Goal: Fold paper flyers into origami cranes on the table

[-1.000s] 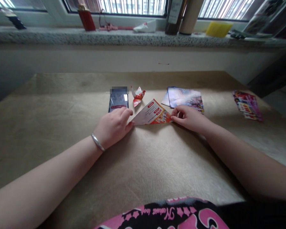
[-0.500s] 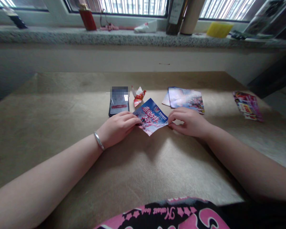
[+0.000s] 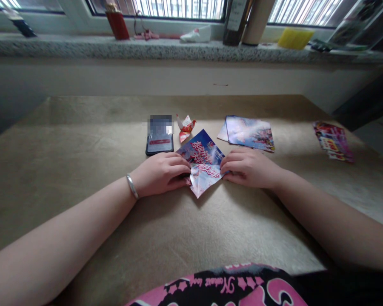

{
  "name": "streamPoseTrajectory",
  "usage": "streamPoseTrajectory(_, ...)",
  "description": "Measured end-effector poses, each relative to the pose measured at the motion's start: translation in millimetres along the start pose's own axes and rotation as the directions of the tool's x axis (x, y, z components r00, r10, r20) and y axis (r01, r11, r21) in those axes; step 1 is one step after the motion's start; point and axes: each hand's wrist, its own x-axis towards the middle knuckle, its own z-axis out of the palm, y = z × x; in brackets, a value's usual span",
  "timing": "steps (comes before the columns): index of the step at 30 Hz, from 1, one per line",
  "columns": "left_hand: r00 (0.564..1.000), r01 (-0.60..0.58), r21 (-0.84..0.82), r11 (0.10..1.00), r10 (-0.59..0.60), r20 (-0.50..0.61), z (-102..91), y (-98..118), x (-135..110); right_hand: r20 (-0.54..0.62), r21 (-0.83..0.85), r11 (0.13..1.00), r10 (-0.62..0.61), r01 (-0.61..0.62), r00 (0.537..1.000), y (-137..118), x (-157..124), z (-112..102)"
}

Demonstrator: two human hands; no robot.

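Observation:
A square sheet of printed paper (image 3: 207, 148), blue at the top and pale pink below, lies turned like a diamond with a crease across its middle. My left hand (image 3: 162, 172), with a silver bangle at the wrist, pinches its left corner. The right corner is gripped between the fingers of my right hand (image 3: 250, 168). The paper's lower point hangs towards me, bent along the crease. Just behind it stands a small folded red-and-white paper crane (image 3: 186, 128). A phone (image 3: 160, 136) with a lit screen rests beyond my left hand.
Several printed sheets (image 3: 250, 131) lie stacked behind my right hand. Farther right is a fanned pile of pink-and-purple leaflets (image 3: 333, 142). The table (image 3: 130, 242) meets a wall below a stone windowsill (image 3: 166, 52), which holds a red bottle (image 3: 117, 23) and a yellow block (image 3: 295, 39).
The paper's lower point has come down and towards me, and a crease now shows across the sheet. Both hands have shifted slightly nearer me, still holding the side corners.

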Motion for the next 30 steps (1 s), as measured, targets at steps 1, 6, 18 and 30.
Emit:
streamPoseTrajectory(1,1.000,-0.010,0.023,1.000,0.010,-0.002,-0.3,0,0,0.003,0.002,1.000,-0.007,0.007,1.000,0,0,0)
streamPoseTrajectory(6,0.999,-0.032,0.123,0.992,0.031,0.017,-1.2,1,0,-0.003,0.003,1.000,-0.025,0.025,1.000,-1,0,3)
streamPoseTrajectory(18,0.998,-0.042,-0.028,0.999,0.043,0.037,-0.1,1,-1,-0.079,0.037,0.993,-0.106,0.109,0.991,-3,2,9)
streamPoseTrajectory(30,0.998,0.055,-0.079,0.995,-0.053,0.030,-1.8,5,2,-0.083,0.243,0.966,0.111,-0.088,0.990,-8,8,12)
